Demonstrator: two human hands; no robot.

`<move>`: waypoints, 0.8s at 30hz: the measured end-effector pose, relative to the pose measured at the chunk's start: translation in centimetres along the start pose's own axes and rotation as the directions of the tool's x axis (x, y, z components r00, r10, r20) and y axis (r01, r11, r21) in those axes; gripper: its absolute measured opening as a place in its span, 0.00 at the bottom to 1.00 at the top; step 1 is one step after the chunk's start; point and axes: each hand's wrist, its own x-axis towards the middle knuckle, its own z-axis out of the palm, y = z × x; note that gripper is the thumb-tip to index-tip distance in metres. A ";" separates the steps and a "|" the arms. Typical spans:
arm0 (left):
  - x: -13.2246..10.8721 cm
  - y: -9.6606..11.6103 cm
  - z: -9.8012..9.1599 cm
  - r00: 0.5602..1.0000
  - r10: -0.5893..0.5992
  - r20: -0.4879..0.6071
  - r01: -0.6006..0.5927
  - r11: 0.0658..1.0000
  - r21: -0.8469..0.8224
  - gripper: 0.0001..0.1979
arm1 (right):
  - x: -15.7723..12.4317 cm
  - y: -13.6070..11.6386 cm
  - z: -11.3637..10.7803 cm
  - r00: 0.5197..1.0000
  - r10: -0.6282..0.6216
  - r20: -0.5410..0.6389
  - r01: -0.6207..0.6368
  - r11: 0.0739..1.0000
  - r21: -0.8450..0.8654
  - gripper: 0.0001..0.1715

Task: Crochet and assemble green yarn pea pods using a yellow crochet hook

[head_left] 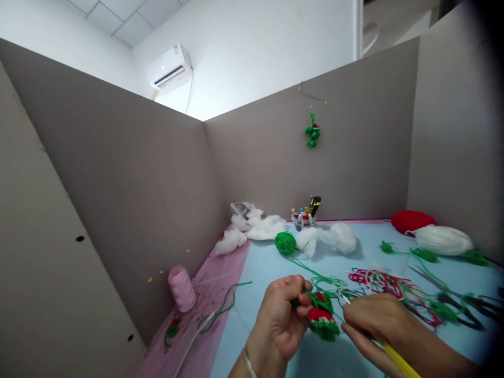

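My left hand (pixel 283 320) is closed around a small crocheted piece (pixel 323 321) in green, red and white, pinching it between thumb and fingers. Just to the right, my right hand (pixel 384 328) grips a crochet hook (pixel 396 359) with a yellow handle. The hook's metal tip points toward the crocheted piece; whether it is inside a stitch I cannot tell. Green yarn trails from near the piece to a green yarn ball (pixel 285 243) farther back on the table.
Scissors (pixel 433 278) and tangled red and white yarn scraps (pixel 380 283) lie right. White stuffing (pixel 263 228), a pen basket (pixel 303 220) and white yarn (pixel 444 240) stand at the back. A pink thread spool (pixel 181 289) is left, near a white cable (pixel 192 341). Grey partitions (pixel 268 157) enclose the table.
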 end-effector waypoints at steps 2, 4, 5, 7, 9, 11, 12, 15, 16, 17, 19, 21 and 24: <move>-0.1 0.3 0.0 1.000 0.005 0.026 -0.005 1.000 -0.010 0.12 | 0.0 0.0 0.1 1.000 0.014 -0.008 -0.014 0.999 0.032 0.16; -0.2 0.7 0.1 0.998 -0.002 0.066 0.002 1.000 0.005 0.14 | 0.0 0.2 0.1 0.998 0.040 -0.047 -0.037 0.997 0.070 0.16; -0.3 0.9 0.1 0.997 0.002 0.077 -0.005 0.999 0.032 0.16 | 0.1 0.2 -0.1 0.995 0.059 -0.076 -0.051 0.993 0.103 0.15; -0.5 1.1 0.1 0.997 0.011 0.076 -0.021 0.991 0.135 0.18 | 0.3 0.4 -0.5 0.985 0.132 -0.108 -0.108 0.973 0.203 0.14; -0.6 1.0 0.2 0.997 0.028 0.074 -0.046 0.966 0.254 0.19 | 0.4 0.5 -1.0 0.969 0.236 -0.075 -0.196 0.917 0.348 0.13; -0.8 0.6 0.4 0.995 0.059 0.082 -0.085 0.929 0.359 0.20 | 0.5 0.4 -1.4 0.947 0.322 -0.015 -0.272 0.824 0.498 0.12; -0.9 0.5 0.5 0.992 0.096 0.080 -0.121 0.903 0.412 0.20 | 0.5 0.4 -1.5 0.937 0.351 0.005 -0.291 0.770 0.567 0.12; -1.1 0.2 1.0 0.968 0.243 0.062 -0.237 0.809 0.538 0.20 | 0.7 0.0 -1.4 0.898 0.436 0.062 -0.330 0.573 0.750 0.13; -1.2 0.2 1.1 0.962 0.266 0.068 -0.259 0.798 0.544 0.19 | 0.7 -0.3 -1.2 0.865 0.493 0.089 -0.355 0.477 0.804 0.14; -1.2 0.3 1.2 0.961 0.266 0.080 -0.268 0.808 0.525 0.19 | 0.8 -0.5 -1.0 0.816 0.564 0.126 -0.376 0.353 0.857 0.14; -1.2 0.2 1.3 0.971 0.205 0.120 -0.237 0.863 0.446 0.19 | 1.0 -1.0 -0.5 0.694 0.687 0.216 -0.346 0.055 0.937 0.15; -1.2 0.1 1.2 0.980 0.124 0.154 -0.176 0.904 0.389 0.19 | 1.3 -1.5 -0.1 0.646 0.701 0.302 -0.227 -0.202 0.953 0.18; -1.2 -0.1 0.9 0.983 0.047 0.176 -0.116 0.904 0.412 0.19 | 1.6 -2.0 0.1 0.740 0.562 0.369 -0.150 -0.396 0.906 0.22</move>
